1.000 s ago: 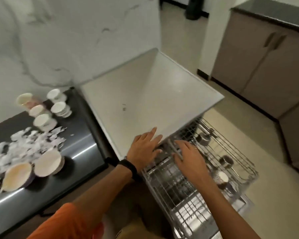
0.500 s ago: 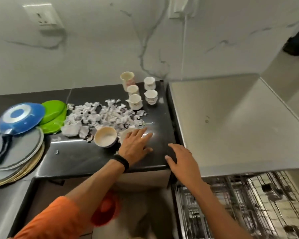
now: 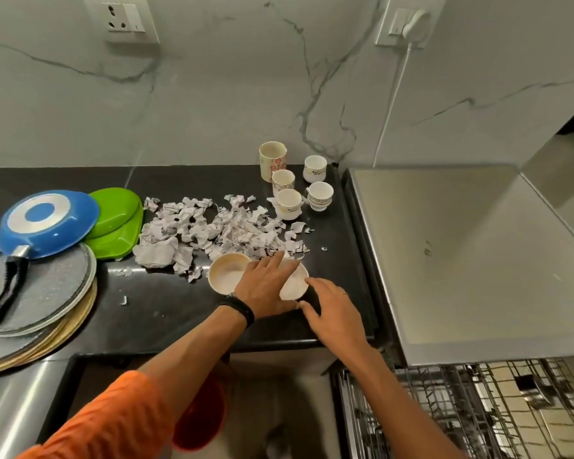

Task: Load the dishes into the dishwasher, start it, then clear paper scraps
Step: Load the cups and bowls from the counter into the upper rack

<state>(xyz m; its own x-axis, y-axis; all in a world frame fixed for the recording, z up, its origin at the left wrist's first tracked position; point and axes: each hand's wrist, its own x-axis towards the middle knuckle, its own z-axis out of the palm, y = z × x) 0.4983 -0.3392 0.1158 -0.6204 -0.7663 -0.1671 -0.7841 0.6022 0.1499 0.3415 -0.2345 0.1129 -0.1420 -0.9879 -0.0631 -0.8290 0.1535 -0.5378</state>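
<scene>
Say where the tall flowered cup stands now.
In the head view, the tall flowered cup stands at the counter's back edge near its right end, just behind the small cups.

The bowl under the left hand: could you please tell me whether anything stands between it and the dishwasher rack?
Nothing fixed does. Only the right hand lies beside the bowl, toward the rack; the dark counter there is bare, and the rack sits pulled out below.

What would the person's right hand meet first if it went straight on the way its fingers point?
Most likely the white bowl just ahead of the right hand, which the left hand rests on. Its rim looks very close, though depth is unclear.
</scene>
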